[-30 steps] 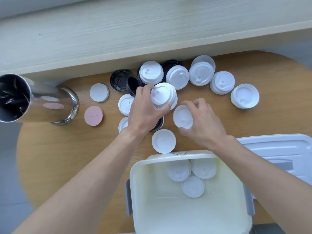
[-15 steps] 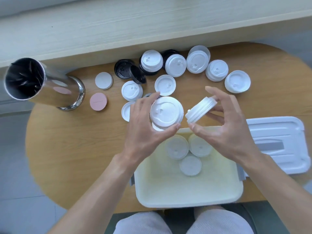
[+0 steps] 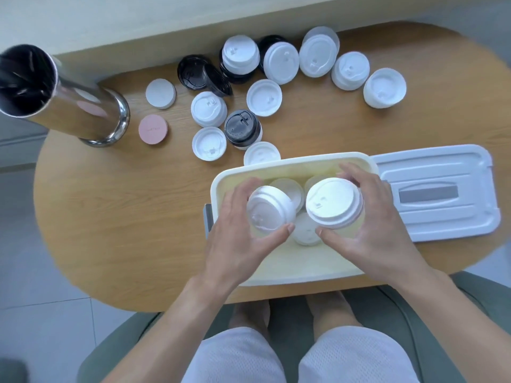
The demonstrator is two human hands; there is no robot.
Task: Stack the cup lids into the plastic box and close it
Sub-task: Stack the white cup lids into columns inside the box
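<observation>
The open cream plastic box (image 3: 287,268) sits at the table's near edge with a few white lids (image 3: 304,230) lying flat inside. Over it, my left hand (image 3: 237,239) grips a small stack of white cup lids (image 3: 269,214), tilted. My right hand (image 3: 367,225) grips another white lid stack (image 3: 333,203) beside it, top facing up. The box's white cover (image 3: 437,189) lies flat on the table to the right. Several white and black lids (image 3: 264,98) are scattered across the far side of the table.
A shiny steel cylinder (image 3: 63,98) lies tipped at the left. A pink disc (image 3: 153,129) and a white disc (image 3: 160,93) lie near it. A black lid stack (image 3: 242,129) stands just beyond the box. A pale wooden ledge (image 3: 166,26) borders the table's far side.
Both hands have come down and toward me with their lid stacks, from above the box's far rim to over its inside. The right stack has turned from edge-on to top up.
</observation>
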